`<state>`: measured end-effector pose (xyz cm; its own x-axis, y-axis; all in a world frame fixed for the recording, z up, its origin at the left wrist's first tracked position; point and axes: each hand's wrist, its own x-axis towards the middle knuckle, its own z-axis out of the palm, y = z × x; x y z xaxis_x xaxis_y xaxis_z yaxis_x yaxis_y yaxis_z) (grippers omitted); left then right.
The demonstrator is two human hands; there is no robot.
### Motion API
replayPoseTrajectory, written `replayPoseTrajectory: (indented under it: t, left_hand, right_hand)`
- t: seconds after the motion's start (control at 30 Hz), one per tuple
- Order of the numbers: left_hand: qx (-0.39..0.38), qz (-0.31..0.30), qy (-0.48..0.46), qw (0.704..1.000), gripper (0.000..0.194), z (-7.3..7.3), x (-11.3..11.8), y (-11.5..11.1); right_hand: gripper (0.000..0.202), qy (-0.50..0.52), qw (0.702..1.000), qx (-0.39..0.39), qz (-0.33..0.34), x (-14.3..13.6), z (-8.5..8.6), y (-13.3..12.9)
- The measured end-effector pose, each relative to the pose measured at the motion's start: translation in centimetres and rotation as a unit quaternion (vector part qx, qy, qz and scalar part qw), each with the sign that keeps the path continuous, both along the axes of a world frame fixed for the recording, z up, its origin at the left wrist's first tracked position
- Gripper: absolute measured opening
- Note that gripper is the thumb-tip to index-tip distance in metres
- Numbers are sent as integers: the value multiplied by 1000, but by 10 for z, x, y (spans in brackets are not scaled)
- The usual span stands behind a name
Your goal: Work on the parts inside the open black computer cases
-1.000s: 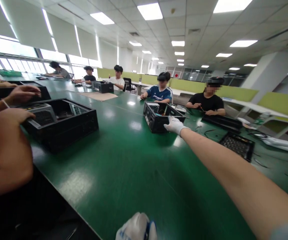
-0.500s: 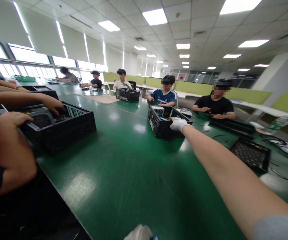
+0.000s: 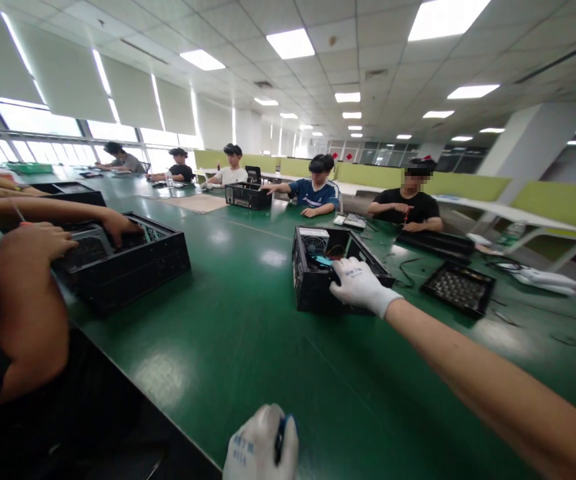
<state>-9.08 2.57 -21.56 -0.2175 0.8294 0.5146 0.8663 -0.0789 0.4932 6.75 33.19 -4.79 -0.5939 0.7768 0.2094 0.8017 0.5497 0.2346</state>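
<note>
From where I stand, the open computer case (image 3: 313, 292) sits on the green desk (image 3: 228, 360). The wearer's right hand (image 3: 359, 285), gloved, is curled over the near wall of the case, fingers bent in a grip. The left hand (image 3: 263, 445), gloved, nearer the wearer than the case, is closed around a blue-and-black object (image 3: 280, 439), mostly hidden; its kind cannot be determined. Right of the case lies a black tray (image 3: 483, 303); left of it, a co-worker's hand (image 3: 119, 228) reaches into a second case (image 3: 141, 272).
</note>
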Motion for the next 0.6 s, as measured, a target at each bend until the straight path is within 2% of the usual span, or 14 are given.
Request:
replayPoseTrajectory:
  t: [0.1,0.2,0.3,0.37,0.47,0.53,0.6]
  left_hand:
    - [32,-13,0,999,25,1,-1,2]
    - [23,-28,-8,999,26,1,-3,1]
    - [17,-33,-20,999,26,-1,-6,-1]
    - [18,-33,-21,999,26,-4,-6,-2]
    - [29,-28,-31,999,27,-4,-6,-2]
    - [34,-25,-53,998,29,2,-4,-4]
    - [35,-24,-79,996,31,14,-2,-8]
  right_hand:
    - [46,10,999,-7,35,24,0,-65]
    - [47,34,996,-29,71,54,2,-132]
    - [51,84,986,-70,128,92,2,-183]
    - [51,90,986,-62,128,117,-2,-202]
    - [46,92,990,-10,103,144,-12,-215]
    - [41,108,989,0,105,150,-18,-223]
    - [37,129,985,0,118,151,-19,-235]
